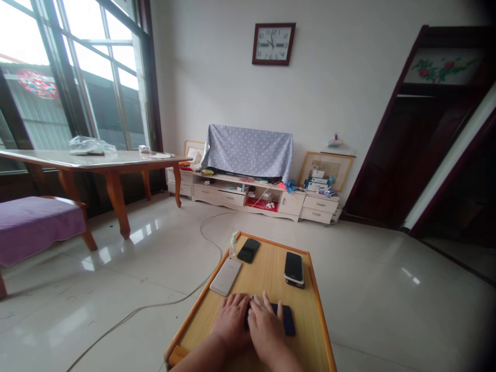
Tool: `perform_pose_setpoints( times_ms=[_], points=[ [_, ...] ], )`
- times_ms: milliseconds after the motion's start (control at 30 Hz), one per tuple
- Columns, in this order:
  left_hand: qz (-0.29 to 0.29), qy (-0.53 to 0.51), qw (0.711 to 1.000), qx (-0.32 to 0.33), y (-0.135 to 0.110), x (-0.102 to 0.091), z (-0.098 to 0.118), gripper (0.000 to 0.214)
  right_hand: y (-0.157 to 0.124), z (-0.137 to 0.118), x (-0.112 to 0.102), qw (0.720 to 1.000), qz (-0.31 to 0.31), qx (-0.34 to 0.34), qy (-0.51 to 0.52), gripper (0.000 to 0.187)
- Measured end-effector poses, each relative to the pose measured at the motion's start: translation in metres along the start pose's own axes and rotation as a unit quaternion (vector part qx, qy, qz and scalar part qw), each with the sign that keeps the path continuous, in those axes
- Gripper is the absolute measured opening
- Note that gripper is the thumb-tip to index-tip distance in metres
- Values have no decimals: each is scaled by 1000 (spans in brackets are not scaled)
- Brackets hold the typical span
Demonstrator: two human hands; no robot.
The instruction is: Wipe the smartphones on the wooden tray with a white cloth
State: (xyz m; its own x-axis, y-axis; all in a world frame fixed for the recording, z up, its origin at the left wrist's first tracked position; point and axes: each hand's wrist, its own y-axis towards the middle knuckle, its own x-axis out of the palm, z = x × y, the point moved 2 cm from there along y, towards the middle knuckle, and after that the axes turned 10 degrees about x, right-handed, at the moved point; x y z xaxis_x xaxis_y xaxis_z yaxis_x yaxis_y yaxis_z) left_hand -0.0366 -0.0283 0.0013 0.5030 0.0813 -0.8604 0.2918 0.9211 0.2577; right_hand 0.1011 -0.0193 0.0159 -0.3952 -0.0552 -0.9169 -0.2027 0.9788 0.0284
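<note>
Left hand (232, 320) and right hand (266, 324) lie side by side over a dark phone (289, 321) on the small table (267, 274)'s near half; I cannot tell whether either grips it — fingers hide most. Farther off, a pale phone (226, 277) lies left; stacked phones (294, 267) lie right.

On the rectangular light-wood counter (267, 268), the small clear bottle (233, 247) stands at the far left corner, left of the flat black phone (248, 250). Nearer, along the left edge, lies the pale rectangular phone (226, 276). Toward the right edge, the black-screened phone (293, 266) lies atop another flat dark device (296, 284). Nearest, the dark blue rectangular phone (289, 321) lies partly beneath the right fingers (280, 309).
</note>
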Motion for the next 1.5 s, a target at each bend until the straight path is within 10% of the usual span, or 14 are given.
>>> perform_pose_setpoints(
  times_ms=[567, 800, 1067, 1500],
  points=[
    [2, 2, 1000, -5, 1, -5, 7, 57, -7, 7, -2, 999, 11, 6, -41, 53],
    [-2, 17, 1000, -18, 3, 0, 1, 67, -32, 44, 29, 999, 6, 9, -37, 48],
    [-5, 24, 999, -24, 4, -7, 14, 56, -7, 21, 1, 998, 19, 29, -46, 53],
    [-30, 30, 999, -33, 8, -10, 18, 64, -21, 46, 14, 998, 31, 33, -40, 49]
  ],
)
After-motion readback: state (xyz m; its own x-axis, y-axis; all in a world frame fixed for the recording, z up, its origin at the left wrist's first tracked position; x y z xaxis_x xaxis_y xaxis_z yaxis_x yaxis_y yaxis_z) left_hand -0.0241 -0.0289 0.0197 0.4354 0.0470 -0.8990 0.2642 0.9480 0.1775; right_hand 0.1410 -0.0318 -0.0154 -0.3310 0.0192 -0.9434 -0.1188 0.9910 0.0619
